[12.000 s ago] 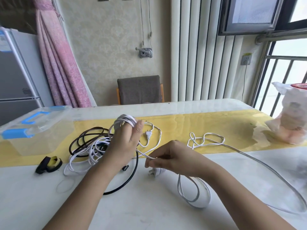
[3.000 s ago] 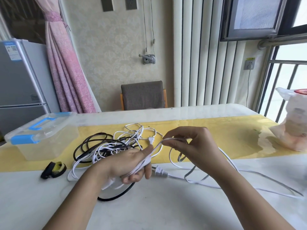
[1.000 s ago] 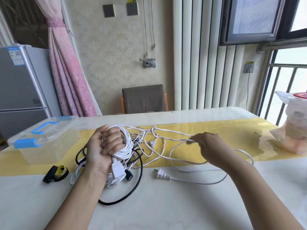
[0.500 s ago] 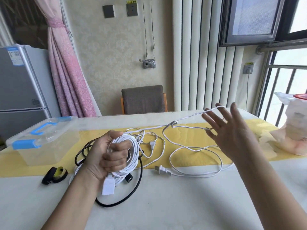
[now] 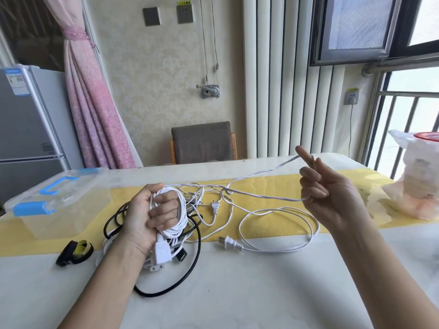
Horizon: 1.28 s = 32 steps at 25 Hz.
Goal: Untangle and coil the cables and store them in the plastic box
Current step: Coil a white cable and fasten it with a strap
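Coiling step, untangling pending. Wound turns of white cable (image 5: pixel 181 210) clenched in left hand (image 5: pixel 140 222), over black cable (image 5: pixel 192 271) at near left of table (image 5: pixel 249 293). Free length led right, hooked over raised index and caught under curled fingers of right hand (image 5: pixel 332 200). Knot (image 5: pixel 225 191) between hands. Plastic box (image 5: pixel 59 217) far left, lidded. Next, as judged: knot loosened, probably by feeding plug (image 5: pixel 228 242) back through, before further winding.

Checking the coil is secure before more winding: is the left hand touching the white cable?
Touching. The head view shows the white cable coiled around the left hand, whose fingers curl over its loops.
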### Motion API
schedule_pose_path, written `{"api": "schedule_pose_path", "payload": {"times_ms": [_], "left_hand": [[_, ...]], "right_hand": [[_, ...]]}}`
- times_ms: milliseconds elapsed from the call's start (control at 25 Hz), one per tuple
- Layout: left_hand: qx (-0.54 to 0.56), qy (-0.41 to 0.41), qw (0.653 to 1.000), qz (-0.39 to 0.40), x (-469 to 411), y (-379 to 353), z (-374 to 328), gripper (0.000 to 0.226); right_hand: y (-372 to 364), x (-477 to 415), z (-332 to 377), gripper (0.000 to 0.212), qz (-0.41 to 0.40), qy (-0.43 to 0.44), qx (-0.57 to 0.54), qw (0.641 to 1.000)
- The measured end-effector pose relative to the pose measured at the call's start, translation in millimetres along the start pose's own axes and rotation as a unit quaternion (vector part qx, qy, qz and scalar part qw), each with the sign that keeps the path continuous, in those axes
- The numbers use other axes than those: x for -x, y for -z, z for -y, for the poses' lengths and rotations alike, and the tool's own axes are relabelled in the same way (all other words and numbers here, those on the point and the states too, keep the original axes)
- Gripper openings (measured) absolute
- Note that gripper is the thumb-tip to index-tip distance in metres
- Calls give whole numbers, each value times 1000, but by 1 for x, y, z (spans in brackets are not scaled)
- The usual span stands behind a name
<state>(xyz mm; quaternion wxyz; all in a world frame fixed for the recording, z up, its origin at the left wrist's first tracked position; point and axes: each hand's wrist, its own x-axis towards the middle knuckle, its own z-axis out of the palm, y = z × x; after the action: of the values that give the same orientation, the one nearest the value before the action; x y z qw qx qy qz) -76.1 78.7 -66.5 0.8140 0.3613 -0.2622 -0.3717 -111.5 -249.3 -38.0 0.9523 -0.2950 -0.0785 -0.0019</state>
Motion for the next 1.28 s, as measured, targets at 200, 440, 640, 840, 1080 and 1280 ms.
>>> {"api": "schedule_pose_path", "payload": {"times_ms": [200, 440, 640, 840, 1080, 1280], "left_hand": [[27, 56, 995, 73, -13, -3, 3, 39], [-105, 15, 981, -161, -24, -34, 25, 32], [-85, -82, 958, -262, -32, -39, 34, 38], [-27, -194, 938, -285, -25, -35, 24, 49], [-121, -94, 949, -275, -27, -47, 32, 45], [-185, -14, 955, -233, -25, -53, 33, 46]], "right_hand": [[-6, 2, -16, 74, 37, 7, 208, 977], [-20, 15, -51, 71, 117, -72, 464, 875], [-30, 19, -48, 19, 130, -70, 259, 954], [-6, 6, -38, 29, -134, 77, 713, 684], [-11, 9, -59, 36, -36, 336, 639, 691], [-10, 13, -88, 55, 123, 262, 728, 622]]}}
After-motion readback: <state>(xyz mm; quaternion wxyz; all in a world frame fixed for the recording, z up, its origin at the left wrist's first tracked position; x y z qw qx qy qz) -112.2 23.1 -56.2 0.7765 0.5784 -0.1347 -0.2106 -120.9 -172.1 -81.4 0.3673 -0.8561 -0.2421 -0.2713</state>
